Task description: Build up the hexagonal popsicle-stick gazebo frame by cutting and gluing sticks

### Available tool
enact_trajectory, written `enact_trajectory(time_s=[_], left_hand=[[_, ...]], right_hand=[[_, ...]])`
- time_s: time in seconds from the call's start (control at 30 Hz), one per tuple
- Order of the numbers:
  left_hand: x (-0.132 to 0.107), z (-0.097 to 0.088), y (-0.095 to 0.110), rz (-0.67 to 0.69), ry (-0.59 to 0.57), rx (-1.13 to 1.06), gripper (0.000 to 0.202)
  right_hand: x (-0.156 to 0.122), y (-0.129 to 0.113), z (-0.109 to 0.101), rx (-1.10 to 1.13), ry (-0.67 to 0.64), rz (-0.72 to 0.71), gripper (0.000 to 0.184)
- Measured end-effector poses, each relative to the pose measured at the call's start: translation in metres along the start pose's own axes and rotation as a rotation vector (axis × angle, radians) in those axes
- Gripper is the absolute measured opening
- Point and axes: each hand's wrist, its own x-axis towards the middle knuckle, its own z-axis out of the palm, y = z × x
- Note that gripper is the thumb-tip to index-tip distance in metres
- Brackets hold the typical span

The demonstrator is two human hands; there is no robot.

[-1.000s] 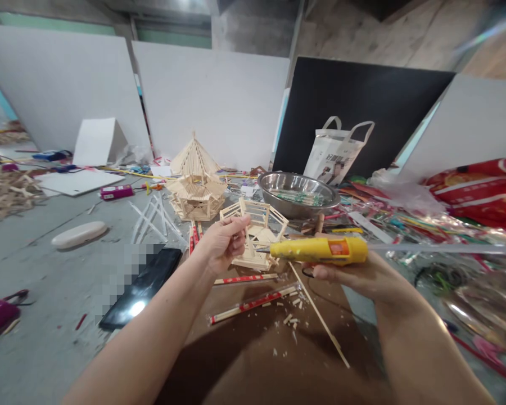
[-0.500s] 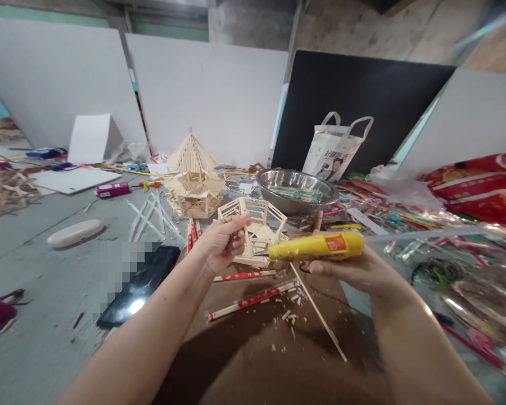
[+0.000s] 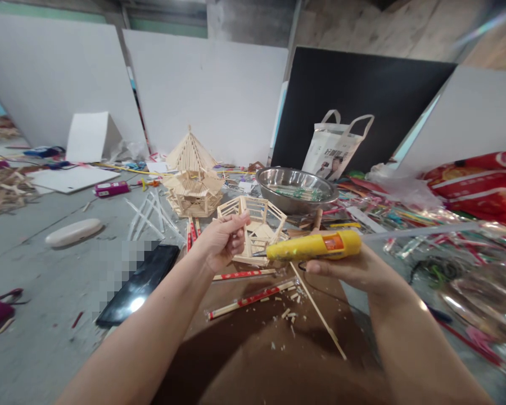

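Note:
My left hand [image 3: 224, 241] is closed in a pinch on a thin wooden stick [image 3: 249, 236] that stands upright against a small open stick frame model [image 3: 257, 225]. My right hand [image 3: 354, 269] grips a yellow glue gun [image 3: 316, 246], with a clear glue stick trailing to the right; its nozzle points left, just short of the stick's lower end. Both hands hover over a brown board [image 3: 270, 337] scattered with wood bits and red-wrapped chopsticks [image 3: 248, 301].
A finished stick pagoda [image 3: 193, 177] stands behind the frame. A steel bowl [image 3: 297, 188] is to its right, with a white tote bag [image 3: 337, 146] behind. A black phone [image 3: 141, 284], a white oval case [image 3: 73, 232] and colourful wrappers [image 3: 425, 225] lie around.
The glue gun has drifted slightly left and its tip has dipped toward the stick's base. My left hand keeps its pinch in place.

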Motion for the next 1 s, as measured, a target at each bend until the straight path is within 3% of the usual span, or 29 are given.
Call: enact_trajectory(time_s=[0.53, 1.0], left_hand=[[-0.0024, 0.0006, -0.0008, -0.001, -0.018, 0.042, 0.024], [-0.0037, 0.0007, -0.0003, -0.025, -0.014, 0.07, 0.023]], right_hand=[[0.0002, 0.0004, 0.0013, 0.006, -0.005, 0.014, 0.036], [0.0009, -0.0016, 0.0043, 0.037, 0.049, 0.045, 0.032]])
